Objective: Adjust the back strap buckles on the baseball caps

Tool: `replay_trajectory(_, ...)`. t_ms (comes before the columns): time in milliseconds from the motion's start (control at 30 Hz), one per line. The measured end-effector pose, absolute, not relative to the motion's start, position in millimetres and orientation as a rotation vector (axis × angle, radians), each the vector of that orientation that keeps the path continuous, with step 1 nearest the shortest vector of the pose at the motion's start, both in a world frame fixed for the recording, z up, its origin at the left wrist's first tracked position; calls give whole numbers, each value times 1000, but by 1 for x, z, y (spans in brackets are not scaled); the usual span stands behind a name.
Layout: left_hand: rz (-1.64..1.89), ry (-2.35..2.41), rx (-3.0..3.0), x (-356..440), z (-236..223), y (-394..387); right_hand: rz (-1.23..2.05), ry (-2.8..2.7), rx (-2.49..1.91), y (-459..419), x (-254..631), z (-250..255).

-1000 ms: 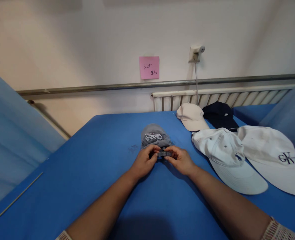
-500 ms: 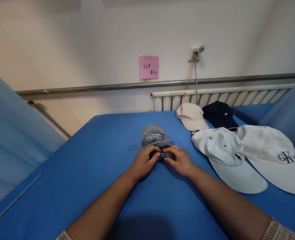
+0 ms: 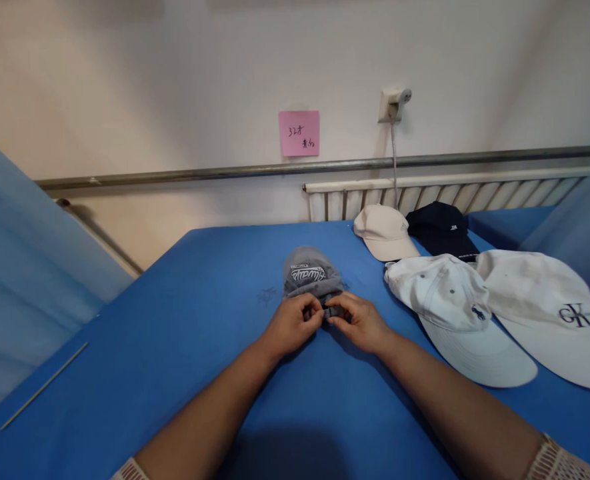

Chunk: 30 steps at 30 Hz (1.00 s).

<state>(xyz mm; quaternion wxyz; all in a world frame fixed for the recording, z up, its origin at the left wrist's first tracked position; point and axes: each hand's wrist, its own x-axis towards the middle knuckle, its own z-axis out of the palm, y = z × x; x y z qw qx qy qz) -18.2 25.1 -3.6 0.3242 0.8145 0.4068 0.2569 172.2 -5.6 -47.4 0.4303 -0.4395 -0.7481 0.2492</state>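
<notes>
A grey baseball cap [image 3: 309,270] with white lettering lies on the blue-covered table [image 3: 185,373], its back strap facing me. My left hand [image 3: 292,323] pinches the left part of the strap at the cap's near edge. From the other side, my right hand [image 3: 359,321] grips the strap's right part between thumb and fingers. A short stretch of dark strap [image 3: 333,311] shows between the two hands. My fingers hide the rest of it and its fastening.
At the right lie a cream cap [image 3: 382,230], a black cap [image 3: 439,223], a pale cap with a small horse emblem [image 3: 439,293] and a white lettered cap [image 3: 535,287]. A thin stick [image 3: 45,385] lies at the left. Blue curtains [image 3: 19,267] hang at both sides.
My left fingers have shifted slightly right along the strap, and less of the strap shows between my hands. The other caps stay where they were.
</notes>
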Motion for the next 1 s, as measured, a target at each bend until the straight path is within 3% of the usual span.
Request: replay_trajectory(1000,715,1134,2154,-15,-4,26,616,-1820,-1044,-6,170,-48)
